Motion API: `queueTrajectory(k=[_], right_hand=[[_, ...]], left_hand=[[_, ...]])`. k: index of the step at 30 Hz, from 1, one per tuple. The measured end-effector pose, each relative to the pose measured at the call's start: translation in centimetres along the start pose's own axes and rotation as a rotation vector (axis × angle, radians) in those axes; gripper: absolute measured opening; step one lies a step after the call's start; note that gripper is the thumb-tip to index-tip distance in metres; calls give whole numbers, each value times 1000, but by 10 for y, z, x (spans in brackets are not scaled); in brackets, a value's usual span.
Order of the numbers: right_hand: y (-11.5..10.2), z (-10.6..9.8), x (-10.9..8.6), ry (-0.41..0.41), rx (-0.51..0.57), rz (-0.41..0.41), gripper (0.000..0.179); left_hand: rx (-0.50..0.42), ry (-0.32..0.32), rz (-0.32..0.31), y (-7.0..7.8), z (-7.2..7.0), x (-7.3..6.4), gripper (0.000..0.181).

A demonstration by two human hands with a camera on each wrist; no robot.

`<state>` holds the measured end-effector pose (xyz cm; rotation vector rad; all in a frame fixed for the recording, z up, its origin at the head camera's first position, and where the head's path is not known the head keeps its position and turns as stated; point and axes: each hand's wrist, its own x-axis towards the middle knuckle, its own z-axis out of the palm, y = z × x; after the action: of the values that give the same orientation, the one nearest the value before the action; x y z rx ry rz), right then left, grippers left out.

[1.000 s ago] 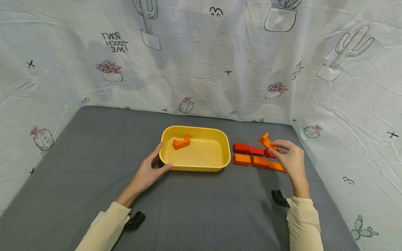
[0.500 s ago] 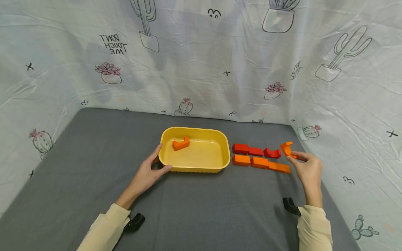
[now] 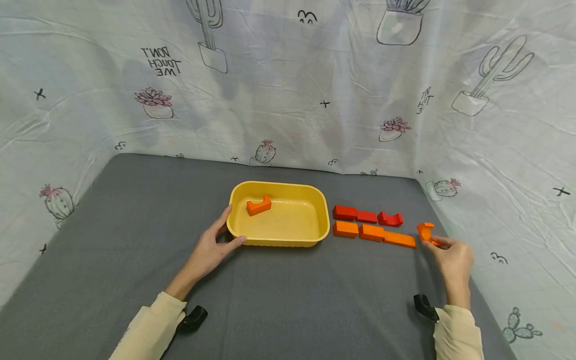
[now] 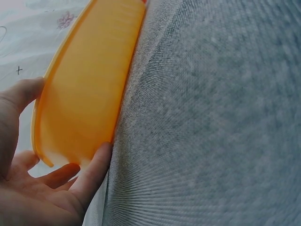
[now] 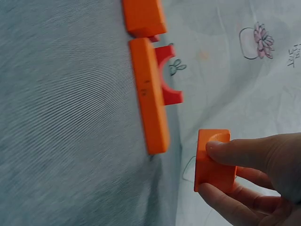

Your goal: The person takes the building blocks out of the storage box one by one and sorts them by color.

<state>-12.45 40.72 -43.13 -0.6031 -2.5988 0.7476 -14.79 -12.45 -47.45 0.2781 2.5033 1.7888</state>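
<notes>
My left hand (image 3: 213, 247) holds the near left corner of a yellow plastic tub (image 3: 288, 239), thumb at its front rim and fingers round its left end. In the left wrist view fingers spread along the tub's outer wall (image 4: 91, 70). An orange arch-shaped block (image 3: 259, 205) lies inside the tub. My right hand (image 3: 454, 260) pinches another orange arch block (image 3: 424, 231) between thumb and fingers, just past the right end of the orange row. The right wrist view shows the thumb on the flat face of this block (image 5: 215, 165).
Right of the tub, a back row holds two red blocks (image 3: 345, 213) and a red arch block (image 3: 390, 219). In front runs a row of orange blocks (image 3: 371, 232), ending in a long flat one (image 3: 399, 240). A patterned cloth (image 3: 288, 90) hangs behind the grey table (image 3: 288, 300).
My right hand has carried the orange arch block rightward and down, from over the red arch block to past the orange row. The left hand stays on the tub.
</notes>
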Motion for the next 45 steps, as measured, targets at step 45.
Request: queueTrajectory(k=[45], right_hand=[[-1,13,-5,-55,-212,63,46]], left_hand=[[11,-7,-12,-2,-2,0,90]])
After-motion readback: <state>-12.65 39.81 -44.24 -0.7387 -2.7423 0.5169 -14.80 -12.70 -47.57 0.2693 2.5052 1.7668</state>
